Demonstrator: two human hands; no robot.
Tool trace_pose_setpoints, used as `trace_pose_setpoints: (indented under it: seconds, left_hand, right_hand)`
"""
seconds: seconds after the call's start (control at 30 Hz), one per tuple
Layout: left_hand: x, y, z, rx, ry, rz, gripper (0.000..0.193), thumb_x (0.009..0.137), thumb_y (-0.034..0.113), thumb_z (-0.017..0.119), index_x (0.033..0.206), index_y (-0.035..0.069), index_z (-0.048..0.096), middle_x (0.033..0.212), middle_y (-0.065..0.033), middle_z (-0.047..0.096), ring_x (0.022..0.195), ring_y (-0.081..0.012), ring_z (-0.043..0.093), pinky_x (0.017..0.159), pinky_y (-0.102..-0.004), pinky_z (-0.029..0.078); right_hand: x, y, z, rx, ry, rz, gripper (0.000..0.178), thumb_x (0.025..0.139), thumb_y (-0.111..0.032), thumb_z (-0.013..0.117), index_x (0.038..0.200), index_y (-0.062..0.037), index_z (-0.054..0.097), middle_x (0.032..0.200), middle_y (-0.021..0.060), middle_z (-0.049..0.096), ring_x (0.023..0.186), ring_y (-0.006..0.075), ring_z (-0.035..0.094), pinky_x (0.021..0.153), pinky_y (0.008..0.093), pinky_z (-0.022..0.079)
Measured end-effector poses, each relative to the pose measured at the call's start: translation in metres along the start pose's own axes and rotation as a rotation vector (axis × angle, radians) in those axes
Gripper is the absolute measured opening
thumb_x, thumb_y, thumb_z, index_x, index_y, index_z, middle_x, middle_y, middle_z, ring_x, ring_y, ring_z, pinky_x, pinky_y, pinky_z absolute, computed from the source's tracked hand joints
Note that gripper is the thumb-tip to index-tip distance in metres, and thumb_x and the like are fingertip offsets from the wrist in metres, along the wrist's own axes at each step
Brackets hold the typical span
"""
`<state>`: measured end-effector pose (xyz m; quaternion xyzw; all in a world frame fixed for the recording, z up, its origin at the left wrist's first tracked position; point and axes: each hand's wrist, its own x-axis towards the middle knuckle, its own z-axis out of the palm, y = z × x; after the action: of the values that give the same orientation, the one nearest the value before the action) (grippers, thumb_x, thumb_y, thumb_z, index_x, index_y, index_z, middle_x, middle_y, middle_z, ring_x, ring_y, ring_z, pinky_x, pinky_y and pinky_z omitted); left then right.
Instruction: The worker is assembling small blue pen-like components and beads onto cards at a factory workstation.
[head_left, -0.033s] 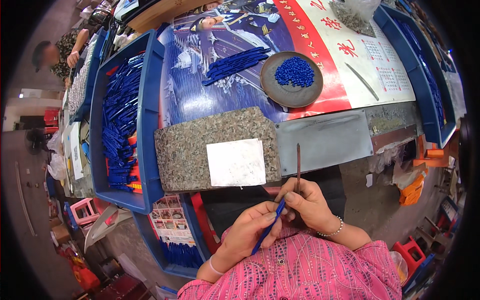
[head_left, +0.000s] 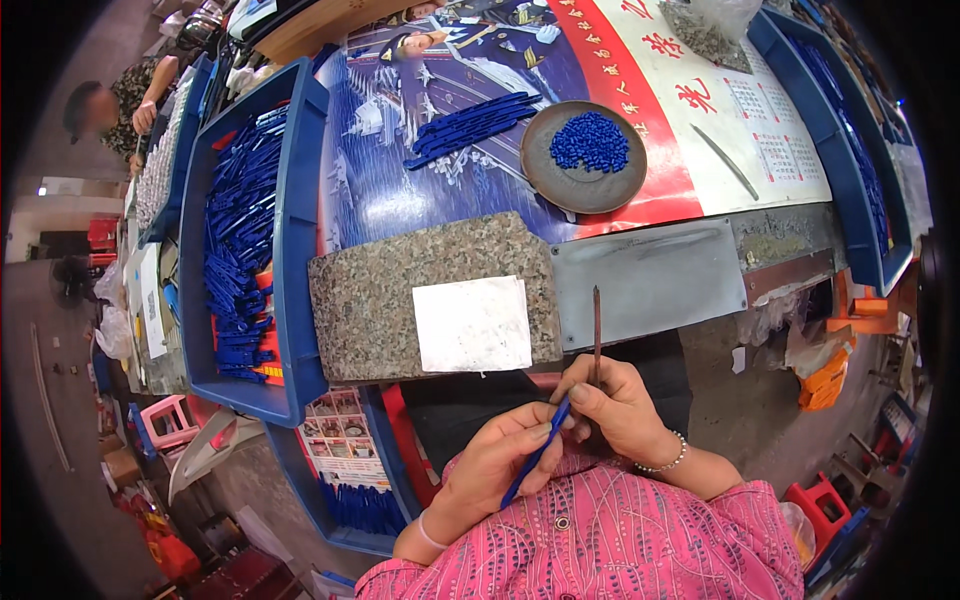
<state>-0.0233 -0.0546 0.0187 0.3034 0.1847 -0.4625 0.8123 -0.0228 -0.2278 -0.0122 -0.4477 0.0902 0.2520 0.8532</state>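
My left hand pinches a slim blue stick that slants up to the right, close to my shirt front. At its upper end the fingertips of my right hand meet it, thumb and index finger pressed together. A thin dark rod with a pointed tip stands up out of my right hand; its lower end is hidden by the fingers. Beyond the hands, a round brown dish holds a heap of small blue pieces. Left of it lies a row of blue sticks.
A speckled stone slab with white paper and a grey plate form the bench front. Blue trays flank it; another tray sits lower left. A thin metal strip lies right. Another person is far left.
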Motion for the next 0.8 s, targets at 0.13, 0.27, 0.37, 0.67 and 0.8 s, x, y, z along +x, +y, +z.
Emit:
trace_pose_setpoints:
  seconds: [0.13,0.27,0.37,0.67,0.8]
  left_hand:
    - [0.002,0.001,0.001,-0.148,-0.006,-0.076,0.025,0.092,0.017,0.044,0.103,-0.004,0.05,0.061,-0.0059,0.049,0.039,-0.007,0.037,0.037,-0.0178,0.031]
    - [-0.001,-0.002,0.004,-0.133,0.056,-0.062,0.025,0.091,0.017,0.043,0.103,-0.004,0.049,0.057,-0.007,0.046,0.035,-0.0076,0.035,0.033,-0.0179,0.029]
    - [-0.004,-0.004,0.006,-0.061,0.078,-0.021,0.026,0.092,0.019,0.042,0.103,-0.004,0.049,0.057,-0.0078,0.048,0.035,-0.0081,0.037,0.034,-0.0184,0.03]
    - [-0.009,-0.012,0.01,-0.043,0.124,0.043,0.028,0.093,0.021,0.042,0.105,-0.003,0.049,0.059,-0.0079,0.051,0.037,-0.0088,0.039,0.037,-0.0189,0.032]
    - [-0.012,-0.014,0.011,-0.022,0.126,0.082,0.028,0.093,0.022,0.042,0.104,-0.003,0.049,0.059,-0.0077,0.051,0.037,-0.0086,0.04,0.037,-0.0187,0.033]
  right_hand:
    - [0.002,0.002,-0.004,-0.015,0.004,0.036,0.022,0.089,-0.023,0.057,0.081,-0.0029,0.052,0.067,0.0023,0.057,0.053,0.0047,0.05,0.047,0.0174,0.039]
    - [0.005,0.005,-0.005,-0.106,-0.019,0.038,0.023,0.088,-0.024,0.059,0.078,-0.0038,0.051,0.066,0.0017,0.058,0.053,0.0039,0.05,0.046,0.0172,0.039]
    - [0.007,0.007,-0.006,-0.068,-0.05,0.034,0.024,0.087,-0.024,0.06,0.076,-0.0041,0.051,0.065,0.0013,0.058,0.053,0.0034,0.05,0.046,0.0168,0.039]
    - [0.009,0.007,-0.006,-0.048,-0.076,0.081,0.027,0.086,-0.025,0.061,0.078,-0.0006,0.054,0.065,0.0036,0.054,0.053,0.0073,0.049,0.045,0.0188,0.038]
    - [0.01,0.009,-0.006,-0.061,-0.115,0.048,0.028,0.085,-0.026,0.062,0.079,0.0002,0.055,0.065,0.0036,0.054,0.053,0.0073,0.05,0.045,0.0188,0.039]
